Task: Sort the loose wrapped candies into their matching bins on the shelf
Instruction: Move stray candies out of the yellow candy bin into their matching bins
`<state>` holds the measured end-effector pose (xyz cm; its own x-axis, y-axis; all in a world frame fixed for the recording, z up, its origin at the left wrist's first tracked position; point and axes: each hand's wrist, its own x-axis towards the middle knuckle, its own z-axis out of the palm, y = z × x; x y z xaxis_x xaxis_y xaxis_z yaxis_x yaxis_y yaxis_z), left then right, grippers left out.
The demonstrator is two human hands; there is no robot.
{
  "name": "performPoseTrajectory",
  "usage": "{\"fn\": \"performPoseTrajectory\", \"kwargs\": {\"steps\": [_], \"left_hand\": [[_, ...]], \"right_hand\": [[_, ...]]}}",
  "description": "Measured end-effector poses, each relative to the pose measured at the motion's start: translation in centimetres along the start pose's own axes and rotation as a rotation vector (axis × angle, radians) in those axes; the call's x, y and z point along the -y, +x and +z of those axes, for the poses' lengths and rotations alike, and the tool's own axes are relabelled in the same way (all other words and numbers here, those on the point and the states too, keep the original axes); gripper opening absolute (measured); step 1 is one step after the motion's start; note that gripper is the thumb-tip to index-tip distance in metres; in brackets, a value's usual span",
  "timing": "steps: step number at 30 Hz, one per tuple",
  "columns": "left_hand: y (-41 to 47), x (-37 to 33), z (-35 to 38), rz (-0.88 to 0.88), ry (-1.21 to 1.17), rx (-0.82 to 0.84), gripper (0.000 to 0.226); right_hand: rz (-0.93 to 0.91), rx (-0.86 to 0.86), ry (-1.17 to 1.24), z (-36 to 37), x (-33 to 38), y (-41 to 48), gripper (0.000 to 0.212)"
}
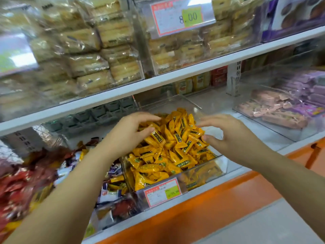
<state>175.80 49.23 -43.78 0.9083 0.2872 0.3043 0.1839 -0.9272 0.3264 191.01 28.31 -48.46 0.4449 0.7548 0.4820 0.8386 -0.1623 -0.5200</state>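
Directly over a clear bin (222, 165) heaped with yellow wrapped candies (177, 147), the person's two hands hover apart. The left hand (131, 132) reaches in from the left with its fingers loosely spread and its thumb just beside a candy on top of the heap. Whether it touches cannot be told, and nothing is clamped in it. The right hand (232, 138) comes in from the right, fingers straight and thumb held apart below them, holding nothing. A price label (162, 191) hangs on the bin's front wall. Left of the bin lies a mixed pile of wrapped candies (112, 189) in white, yellow and dark wrappers, with blurred red wrappers (26, 180) beyond. To the right, another clear bin (263, 124) holds pink and purple packs. Wrapped pastries (105, 50) fill the shelf above.
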Motion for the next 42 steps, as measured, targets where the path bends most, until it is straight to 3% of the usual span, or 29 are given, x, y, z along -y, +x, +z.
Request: {"fn": "performPoseTrajectory", "kwargs": {"steps": [2,7,14,18,22,26,32,36,39,42], "left_hand": [[-2.3,0.7,0.0,-0.087,-0.072,-0.084,0.031],[-6.2,2.2,1.7,-0.168,-0.147,-0.243,0.029],[-7.5,4.1,2.4,-0.196,-0.320,-0.244,0.030],[-7.4,4.8,2.5,-0.218,-0.360,-0.216,0.029],[-7.5,4.9,2.4,-0.210,-0.389,-0.210,0.030],[-7.6,4.5,2.3,-0.238,-0.415,-0.201,0.029],[-7.5,4.3,2.5,-0.247,-0.398,-0.220,0.033],[-7.5,4.1,2.6,-0.247,-0.398,-0.230,0.035],[-7.4,4.1,2.6,-0.251,-0.388,-0.233,0.035],[-7.5,3.9,2.6,-0.261,-0.379,-0.219,0.034]], "right_hand": [[-0.080,0.064,-0.037,1.1,1.8,0.6,0.028],[-0.193,0.408,0.039,4.5,6.4,2.6,0.039],[-0.334,0.832,-0.336,9.5,8.0,7.4,0.061],[-0.438,0.847,-0.471,9.7,7.1,9.0,0.051],[-0.411,0.784,-0.402,8.8,5.7,10.2,0.040],[-0.345,0.701,-0.490,6.6,3.7,10.6,0.031],[-0.217,0.691,-0.609,3.0,1.3,9.3,0.035],[-0.177,0.781,-0.721,1.9,0.7,7.7,0.043],[-0.185,0.749,-0.646,1.3,1.9,7.1,0.046],[-0.238,0.717,-0.551,2.6,3.6,7.3,0.030]]}}
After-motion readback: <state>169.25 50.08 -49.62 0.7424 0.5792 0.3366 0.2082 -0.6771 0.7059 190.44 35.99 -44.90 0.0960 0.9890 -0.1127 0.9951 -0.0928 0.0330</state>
